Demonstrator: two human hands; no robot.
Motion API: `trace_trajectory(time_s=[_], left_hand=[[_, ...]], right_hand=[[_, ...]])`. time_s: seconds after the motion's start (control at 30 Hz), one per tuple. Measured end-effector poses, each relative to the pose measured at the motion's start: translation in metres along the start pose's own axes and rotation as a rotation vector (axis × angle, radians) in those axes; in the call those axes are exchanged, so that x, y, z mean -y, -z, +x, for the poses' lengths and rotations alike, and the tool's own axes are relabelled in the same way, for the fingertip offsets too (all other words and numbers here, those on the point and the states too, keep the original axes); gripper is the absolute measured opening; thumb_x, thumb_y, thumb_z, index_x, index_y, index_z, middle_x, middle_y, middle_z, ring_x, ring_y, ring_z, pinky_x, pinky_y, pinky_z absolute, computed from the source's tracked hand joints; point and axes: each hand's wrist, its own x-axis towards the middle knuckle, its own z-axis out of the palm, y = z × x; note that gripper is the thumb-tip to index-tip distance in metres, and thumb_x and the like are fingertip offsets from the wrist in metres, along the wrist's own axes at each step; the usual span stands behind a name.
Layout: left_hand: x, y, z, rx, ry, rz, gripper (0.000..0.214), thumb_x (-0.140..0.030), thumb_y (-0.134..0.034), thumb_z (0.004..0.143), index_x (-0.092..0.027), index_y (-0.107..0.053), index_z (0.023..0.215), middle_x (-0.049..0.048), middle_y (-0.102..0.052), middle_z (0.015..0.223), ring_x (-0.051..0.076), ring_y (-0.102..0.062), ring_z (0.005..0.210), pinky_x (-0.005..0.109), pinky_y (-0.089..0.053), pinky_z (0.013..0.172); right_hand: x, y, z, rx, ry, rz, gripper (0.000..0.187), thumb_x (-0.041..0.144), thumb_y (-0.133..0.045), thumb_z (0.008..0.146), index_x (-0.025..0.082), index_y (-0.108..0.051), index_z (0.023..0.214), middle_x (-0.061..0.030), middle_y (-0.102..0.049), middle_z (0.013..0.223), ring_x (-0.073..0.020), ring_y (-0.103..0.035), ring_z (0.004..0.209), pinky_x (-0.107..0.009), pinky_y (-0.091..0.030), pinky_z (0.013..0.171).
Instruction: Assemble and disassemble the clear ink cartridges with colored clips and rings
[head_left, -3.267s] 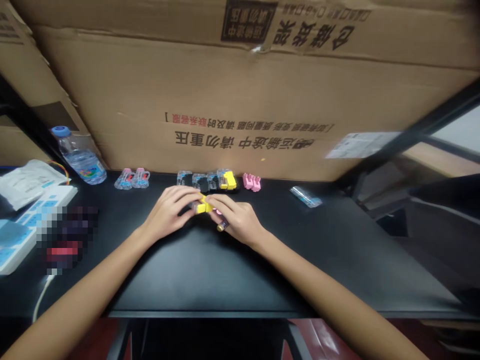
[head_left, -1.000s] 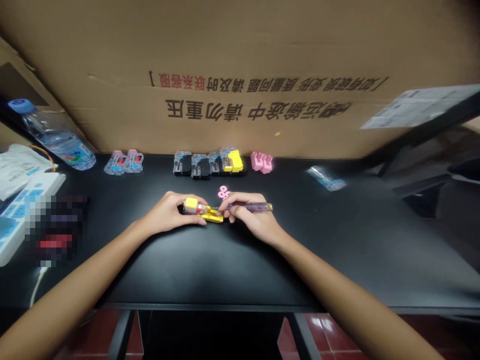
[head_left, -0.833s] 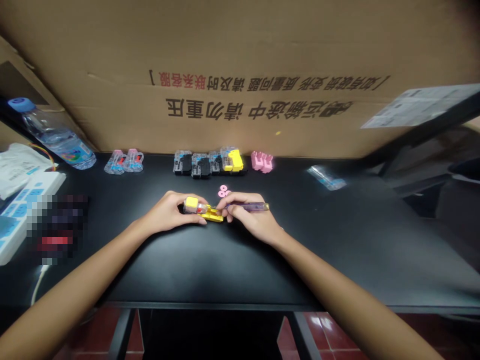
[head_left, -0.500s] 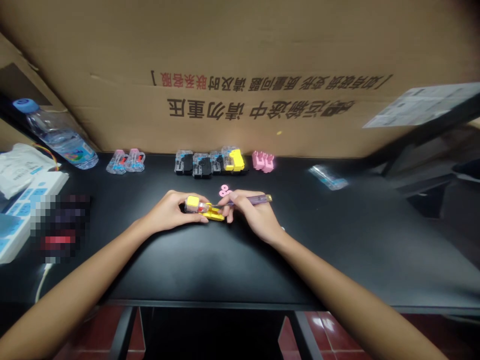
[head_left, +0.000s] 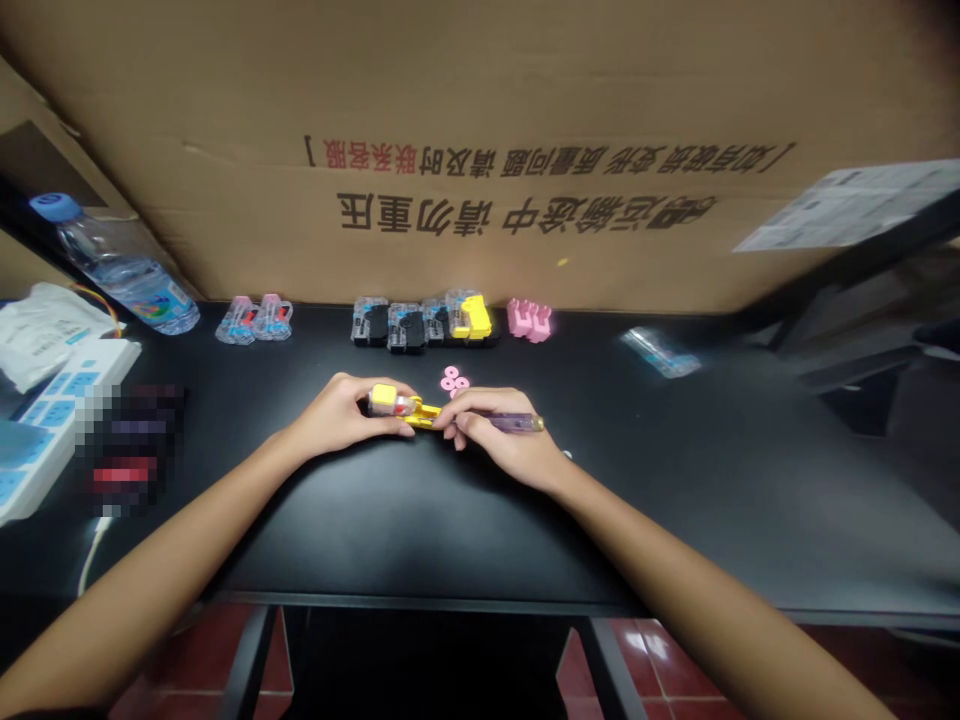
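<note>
My left hand (head_left: 337,418) is closed around a small yellow-and-clear plastic device (head_left: 385,396), gripping it between thumb and fingers just above the table. An open yellow part (head_left: 426,414) extends from the device towards my right hand (head_left: 504,438). That hand pinches a screwdriver with a see-through purple handle (head_left: 514,423), its shaft aimed left at the yellow part. My fingertips hide the screwdriver's tip, so contact cannot be made out. Several pink rings (head_left: 451,383) lie right behind my right fingers.
Along the back stand clear-and-black plastic units (head_left: 406,328), one with a yellow piece (head_left: 475,317), and pink parts (head_left: 529,319). Clear pink-topped pieces (head_left: 255,320), a water bottle (head_left: 124,265) and a power strip (head_left: 64,425) are left. A clear packet (head_left: 660,353) lies right. Cardboard (head_left: 480,90) walls the back.
My right hand has moved slightly right and down, drawing the screwdriver back along the yellow part. More of the pink rings now shows. My left hand keeps its hold.
</note>
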Motion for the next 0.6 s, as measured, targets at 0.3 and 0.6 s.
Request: trace_trajectory(time_s=[0.3,0.6], left_hand=[[-0.002,0.0,-0.001,-0.022,-0.021,0.022,0.041,-0.046,-0.091,0.083,-0.021,-0.083,0.114,0.0054,-0.087,0.106,0.023,-0.083,0.09,0.031,-0.063,0.088],[0.003,-0.002,-0.002,-0.069,-0.144,0.118,0.041,-0.049,-0.087,0.089,-0.02,-0.082,0.118,0.0051,-0.087,0.108,0.02,-0.083,0.089,0.027,-0.061,0.088]], right_hand=[[0.001,-0.006,0.0,-0.021,-0.071,0.063,0.028,0.037,-0.065,0.101,0.018,-0.082,0.091,-0.003,-0.077,0.073,-0.0152,-0.071,0.058,-0.031,-0.06,0.065],[0.001,-0.019,0.003,-0.156,-0.23,0.285,0.06,0.074,-0.07,0.093,0.016,-0.082,0.084,-0.0071,-0.079,0.067,-0.0195,-0.074,0.052,-0.031,-0.059,0.059]])
